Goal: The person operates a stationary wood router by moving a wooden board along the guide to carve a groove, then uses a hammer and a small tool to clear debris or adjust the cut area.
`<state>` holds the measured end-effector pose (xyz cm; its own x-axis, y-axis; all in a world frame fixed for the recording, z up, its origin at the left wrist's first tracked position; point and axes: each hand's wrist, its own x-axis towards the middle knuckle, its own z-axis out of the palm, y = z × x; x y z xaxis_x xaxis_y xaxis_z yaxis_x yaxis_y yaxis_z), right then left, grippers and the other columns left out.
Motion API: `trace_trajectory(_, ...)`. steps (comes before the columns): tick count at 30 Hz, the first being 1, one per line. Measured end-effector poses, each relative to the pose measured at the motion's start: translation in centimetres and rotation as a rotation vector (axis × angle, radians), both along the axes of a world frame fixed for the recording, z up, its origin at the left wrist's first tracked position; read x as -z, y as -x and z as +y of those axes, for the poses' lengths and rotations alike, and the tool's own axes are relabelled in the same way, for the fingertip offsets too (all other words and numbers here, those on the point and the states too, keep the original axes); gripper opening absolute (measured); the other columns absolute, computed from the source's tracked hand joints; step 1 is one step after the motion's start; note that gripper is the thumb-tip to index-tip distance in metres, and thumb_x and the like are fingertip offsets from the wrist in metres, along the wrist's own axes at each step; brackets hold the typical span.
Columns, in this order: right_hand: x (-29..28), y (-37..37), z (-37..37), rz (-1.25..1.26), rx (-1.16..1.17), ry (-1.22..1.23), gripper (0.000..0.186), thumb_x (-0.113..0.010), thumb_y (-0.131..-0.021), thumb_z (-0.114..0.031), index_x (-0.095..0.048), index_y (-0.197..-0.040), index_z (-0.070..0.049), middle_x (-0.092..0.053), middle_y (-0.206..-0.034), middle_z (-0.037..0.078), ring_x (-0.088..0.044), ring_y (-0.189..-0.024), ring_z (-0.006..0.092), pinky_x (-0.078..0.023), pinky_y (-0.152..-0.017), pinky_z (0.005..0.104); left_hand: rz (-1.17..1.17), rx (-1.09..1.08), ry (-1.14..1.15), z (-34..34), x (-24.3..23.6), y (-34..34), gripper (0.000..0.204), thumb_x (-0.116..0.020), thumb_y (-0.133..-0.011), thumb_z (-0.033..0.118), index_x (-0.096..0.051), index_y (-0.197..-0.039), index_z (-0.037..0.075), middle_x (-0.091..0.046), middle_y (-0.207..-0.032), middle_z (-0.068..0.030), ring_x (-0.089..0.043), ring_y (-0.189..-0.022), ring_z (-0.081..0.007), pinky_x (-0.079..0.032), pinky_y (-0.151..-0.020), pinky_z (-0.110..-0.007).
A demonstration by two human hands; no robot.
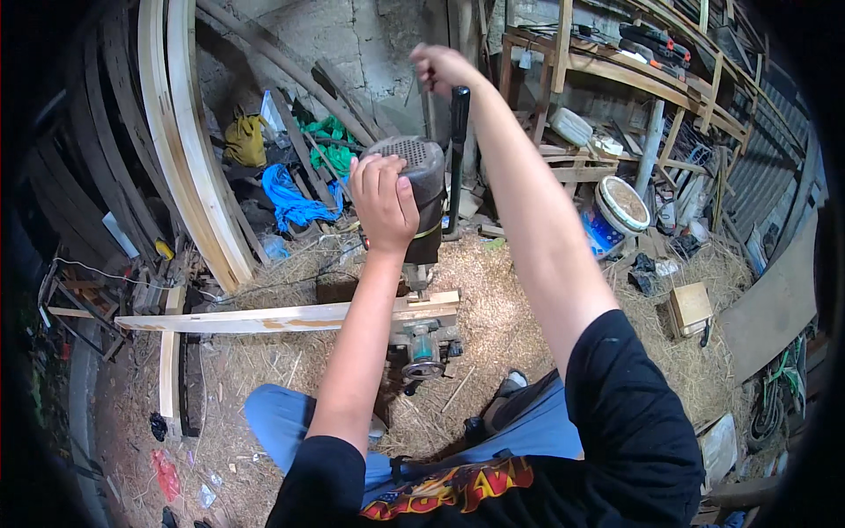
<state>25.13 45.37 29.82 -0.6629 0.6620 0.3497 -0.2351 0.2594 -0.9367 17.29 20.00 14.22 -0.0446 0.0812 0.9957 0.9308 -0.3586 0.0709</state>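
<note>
Left hand (pixel 385 201) rests, fingers extended, on the motor housing (pixel 428 204), likely heavy, rigid. Right hand (pixel 438 70) beyond it: grip indiscernible. Best handhold: lever (pixel 459 114) to its right.

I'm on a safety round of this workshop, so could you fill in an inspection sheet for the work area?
Surface: floor strewn with wood shavings and straw-like scraps.
Machine: upright, dark housing, with a lever at its right and a handwheel below.
Board: pale wood, right end under the machine's head.
Left hand: resting on the machine's housing.
Right hand: raised near the lever's top, blurred; contact can't be told.
Cables: pale cord at far left; dark cord behind the board.
Clutter: blue sheet, yellow bag, red plastic scrap, bucket.
Surroundings: planks leaning at left, wall behind, wooden rack upper right.
</note>
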Motion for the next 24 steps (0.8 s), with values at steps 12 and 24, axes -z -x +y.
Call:
trace_trajectory(12,6.2,-3.0,-16.3,0.147,-0.47,0.087,0.027,-0.058,-0.106,-0.035,-0.055,-0.098,-0.01,-0.04,-0.073,-0.006,-0.038,-0.064,0.0079,-0.035,-0.058,0.0246,0.014,0.013,0.038,-0.9,3.8,4.0,0.034,-0.042,-0.105,0.029,-0.063,-0.108,0.002,-0.065,-0.111,-0.0174,-0.058,-0.113,-0.04,-0.036,-0.112,-0.055)
trace_trajectory(24,13.7,-10.7,-26.7,-0.355,-0.78,-0.194,0.049,-0.055,-0.106,-0.038,-0.063,-0.074,-0.001,-0.058,-0.057,0.002,-0.055,-0.044,0.0096,-0.041,-0.042,0.0239,0.149,0.123,0.065,-1.2,4.9,5.8,0.033,-0.047,-0.104,0.031,-0.063,-0.12,0.007,-0.064,-0.121,-0.0139,-0.057,-0.12,-0.0371,-0.036,-0.113,-0.053)
